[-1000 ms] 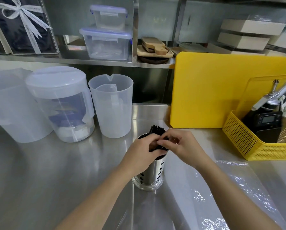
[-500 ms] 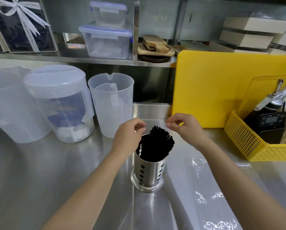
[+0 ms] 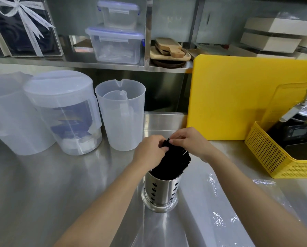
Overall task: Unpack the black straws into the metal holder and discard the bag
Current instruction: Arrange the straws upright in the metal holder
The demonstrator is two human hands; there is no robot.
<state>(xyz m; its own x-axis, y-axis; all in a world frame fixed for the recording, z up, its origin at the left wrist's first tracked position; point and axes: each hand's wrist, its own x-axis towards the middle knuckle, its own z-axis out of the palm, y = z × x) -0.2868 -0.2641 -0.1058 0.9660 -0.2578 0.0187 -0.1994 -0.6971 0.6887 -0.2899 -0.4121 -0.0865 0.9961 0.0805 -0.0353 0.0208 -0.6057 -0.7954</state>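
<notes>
The clear bag point(image 3: 225, 207) lies slack on the desk point(image 3: 42, 184) beside the metal holder point(image 3: 160, 191), where the black straws point(image 3: 172, 161) already stand, left hand point(image 3: 149, 150) and right hand point(image 3: 190, 141) pinching their tops, likely tidying before binning the bag.

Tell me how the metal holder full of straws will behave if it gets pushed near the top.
The metal holder is tall and narrow, with black straws leaning to one side, so it probably tips. Its flared base likely helps. On the smooth steel counter it may slide instead.
</notes>
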